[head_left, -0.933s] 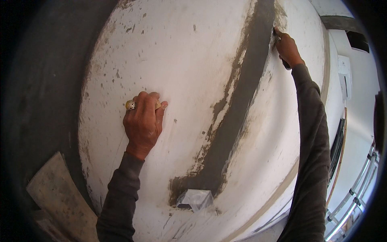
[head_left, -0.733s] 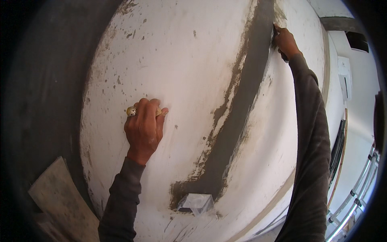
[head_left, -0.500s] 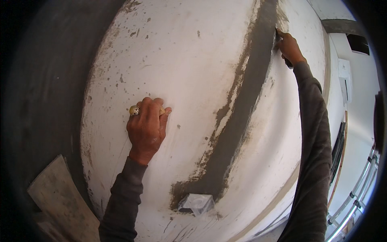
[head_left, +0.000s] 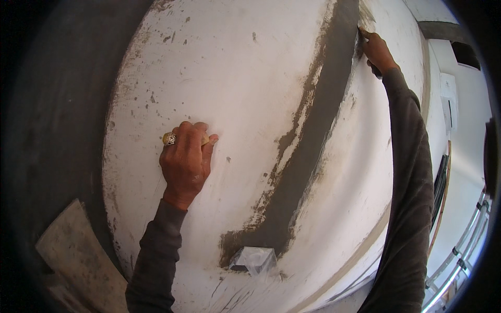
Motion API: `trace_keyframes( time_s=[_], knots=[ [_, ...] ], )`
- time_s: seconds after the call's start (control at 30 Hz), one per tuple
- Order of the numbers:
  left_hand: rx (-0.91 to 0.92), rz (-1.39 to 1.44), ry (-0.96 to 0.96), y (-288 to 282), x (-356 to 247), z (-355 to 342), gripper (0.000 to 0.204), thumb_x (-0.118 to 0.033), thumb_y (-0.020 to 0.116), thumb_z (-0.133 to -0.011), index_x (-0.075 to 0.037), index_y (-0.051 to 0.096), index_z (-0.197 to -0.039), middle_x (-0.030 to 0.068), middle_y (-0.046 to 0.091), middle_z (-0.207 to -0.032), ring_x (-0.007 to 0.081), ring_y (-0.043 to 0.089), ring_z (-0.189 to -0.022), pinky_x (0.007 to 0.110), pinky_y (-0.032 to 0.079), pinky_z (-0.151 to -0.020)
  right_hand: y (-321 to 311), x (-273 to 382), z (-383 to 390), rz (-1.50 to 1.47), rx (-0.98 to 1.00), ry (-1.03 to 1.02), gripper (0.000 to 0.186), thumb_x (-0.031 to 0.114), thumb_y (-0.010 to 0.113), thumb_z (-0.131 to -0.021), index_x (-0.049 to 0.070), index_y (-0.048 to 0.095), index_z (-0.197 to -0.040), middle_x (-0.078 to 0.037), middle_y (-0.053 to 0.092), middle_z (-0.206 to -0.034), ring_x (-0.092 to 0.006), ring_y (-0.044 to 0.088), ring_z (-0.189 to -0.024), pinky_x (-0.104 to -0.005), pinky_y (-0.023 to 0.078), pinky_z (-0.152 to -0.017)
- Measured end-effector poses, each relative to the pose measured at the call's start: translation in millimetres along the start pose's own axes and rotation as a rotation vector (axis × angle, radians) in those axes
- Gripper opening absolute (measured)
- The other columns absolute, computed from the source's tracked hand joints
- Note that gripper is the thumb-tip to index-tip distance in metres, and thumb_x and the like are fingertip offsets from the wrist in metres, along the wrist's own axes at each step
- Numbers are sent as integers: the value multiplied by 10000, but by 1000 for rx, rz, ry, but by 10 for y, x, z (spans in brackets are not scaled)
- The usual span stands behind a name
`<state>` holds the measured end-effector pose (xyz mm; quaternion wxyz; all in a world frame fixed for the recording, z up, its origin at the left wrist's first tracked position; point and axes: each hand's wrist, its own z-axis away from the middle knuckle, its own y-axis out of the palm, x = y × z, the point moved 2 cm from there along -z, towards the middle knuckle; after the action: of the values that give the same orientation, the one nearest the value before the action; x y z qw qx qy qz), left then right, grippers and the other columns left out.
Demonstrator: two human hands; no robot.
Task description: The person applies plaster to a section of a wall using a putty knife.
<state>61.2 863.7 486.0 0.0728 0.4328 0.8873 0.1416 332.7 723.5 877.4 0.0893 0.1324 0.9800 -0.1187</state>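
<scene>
A white wall (head_left: 235, 78) fills the view, with a long strip of wet grey mortar (head_left: 313, 135) running from the top down to a small wall box (head_left: 253, 259) covered in clear plastic. My left hand (head_left: 185, 161), wearing a ring, rests on the bare wall left of the strip, fingers curled. My right hand (head_left: 377, 52) reaches high to the top of the strip and grips a dark tool whose blade presses on the mortar edge. Most of the tool is hidden by the hand.
A dark grey surface (head_left: 57, 120) borders the white wall on the left. A mortar-stained board (head_left: 73, 250) lies at the lower left. On the right are a white side wall, dark cables (head_left: 441, 182) and a metal frame (head_left: 464, 250).
My left hand has slid slightly down the wall. My right hand has shifted a little at the top of the mortar strip. The view has tilted slightly.
</scene>
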Motion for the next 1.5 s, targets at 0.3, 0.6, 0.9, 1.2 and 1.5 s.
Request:
trace_keyframes(
  time_s=[0.3, 0.6, 0.9, 1.2, 1.5],
  knots=[
    [-17, -6, 26, -18, -5, 1, 201, -95, 687, -897, -23, 599, -1062, 96, 589, -879, 223, 592, -723, 357, 476, -588, 142, -174, 227, 38, -20, -98, 533, 39, 494, -883, 83, 534, -1413, -264, 692, -976, -349, 697, -738, -429, 566, -715],
    [-36, -6, 4, -3, -17, 17, 185, -131, 684, -909, -32, 596, -1039, 89, 590, -878, 218, 611, -723, 343, 489, -582, 195, -108, 618, 91, -64, -203, 559, -15, 410, -900, 84, 514, -1440, -214, 675, -800, -225, 573, -440, -373, 537, -526],
    [-12, -30, 13, -18, -2, -1, 173, -140, 663, -933, -42, 591, -1057, 89, 605, -904, 227, 632, -762, 355, 509, -624, 200, 5, 900, 129, 34, -166, 625, 14, 522, -819, 84, 494, -1440, -267, 673, -1083, -411, 667, -999, -468, 524, -911],
    [-12, -25, -4, -27, -1, -8, 186, -147, 672, -928, -42, 592, -1059, 87, 614, -906, 232, 644, -757, 351, 524, -626, 262, 2, 1168, 177, 42, -194, 652, 32, 553, -823, 114, 463, -1464, -244, 691, -1010, -407, 676, -956, -478, 537, -869],
    [-5, -43, -13, -1, -28, -10, 184, -159, 672, -930, -52, 595, -1060, 88, 623, -922, 232, 652, -772, 354, 528, -635, 228, 28, 1435, 185, 59, -198, 653, 9, 553, -818, 109, 465, -1457, -259, 689, -957, -408, 681, -924, -487, 544, -833]
  ],
)
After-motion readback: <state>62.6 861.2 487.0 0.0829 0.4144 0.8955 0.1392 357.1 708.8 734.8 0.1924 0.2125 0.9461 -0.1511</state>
